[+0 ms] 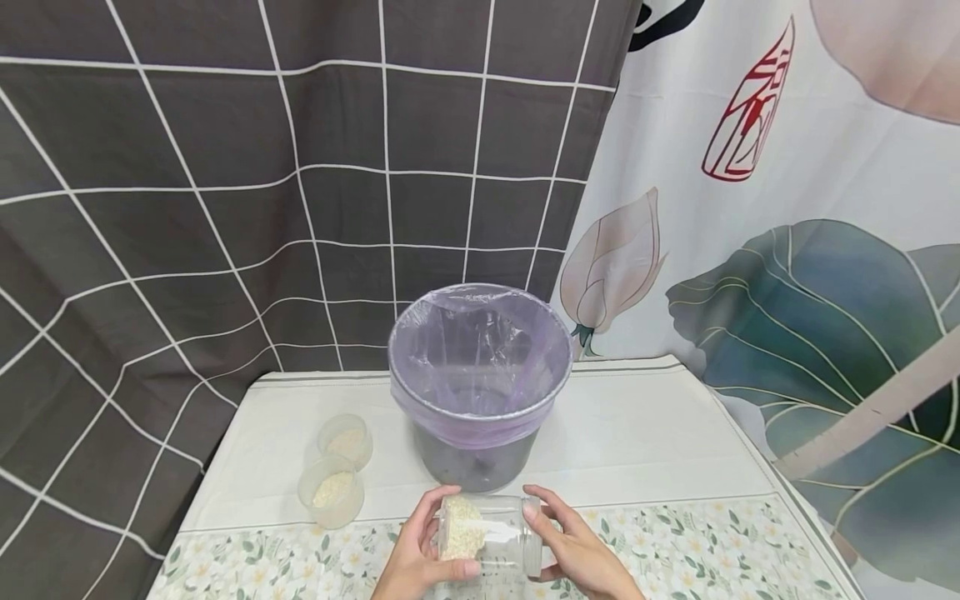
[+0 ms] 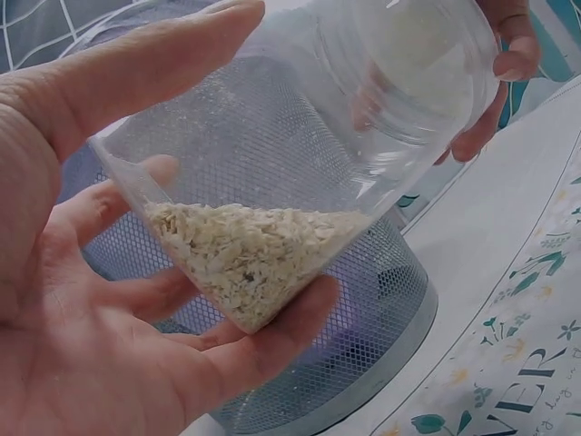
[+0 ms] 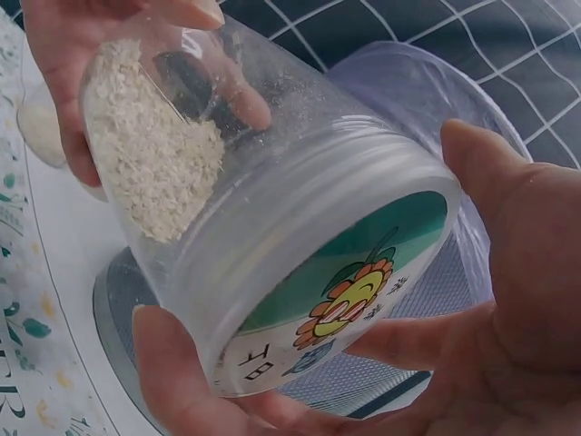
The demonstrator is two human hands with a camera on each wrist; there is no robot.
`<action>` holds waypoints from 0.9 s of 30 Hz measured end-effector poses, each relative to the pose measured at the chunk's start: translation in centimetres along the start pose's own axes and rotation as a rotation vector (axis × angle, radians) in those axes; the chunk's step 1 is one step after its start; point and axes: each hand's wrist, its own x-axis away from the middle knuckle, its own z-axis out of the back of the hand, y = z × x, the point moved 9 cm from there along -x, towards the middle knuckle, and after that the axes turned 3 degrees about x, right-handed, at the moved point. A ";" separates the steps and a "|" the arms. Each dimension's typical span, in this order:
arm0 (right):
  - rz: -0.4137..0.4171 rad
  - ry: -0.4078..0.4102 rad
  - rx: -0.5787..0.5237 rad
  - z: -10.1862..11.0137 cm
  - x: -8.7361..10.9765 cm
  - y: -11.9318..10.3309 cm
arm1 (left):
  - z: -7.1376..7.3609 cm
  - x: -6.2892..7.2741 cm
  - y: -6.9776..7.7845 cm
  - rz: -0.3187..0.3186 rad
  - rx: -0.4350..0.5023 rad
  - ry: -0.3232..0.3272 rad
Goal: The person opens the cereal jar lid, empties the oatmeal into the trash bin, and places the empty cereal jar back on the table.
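A clear plastic jar lies on its side between my two hands, in front of the bin. Pale flakes are heaped toward its base. My left hand grips the base end, thumb on one side and fingers round the other. With thumb and fingers, my right hand holds the opposite end by the lid. That lid is on the jar and carries a green label with a cartoon sunflower. Left fingers support the corner where the flakes collect.
A mesh bin with a purple bag over its rim stands behind the jar. Left of it sit two small translucent cups holding pale material. A floral cloth covers the table's near part; hanging curtains rise behind.
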 end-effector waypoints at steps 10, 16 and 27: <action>-0.013 0.053 0.032 0.2 0.0 -0.3 | -0.5 -0.2 0.1 -0.005 0.151 -0.028; -0.004 0.113 0.114 0.7 0.2 -0.6 | -0.2 -0.4 -0.3 0.019 0.118 -0.001; 0.106 0.165 0.249 1.0 0.7 -2.1 | 0.4 -0.3 -1.1 0.063 0.051 0.057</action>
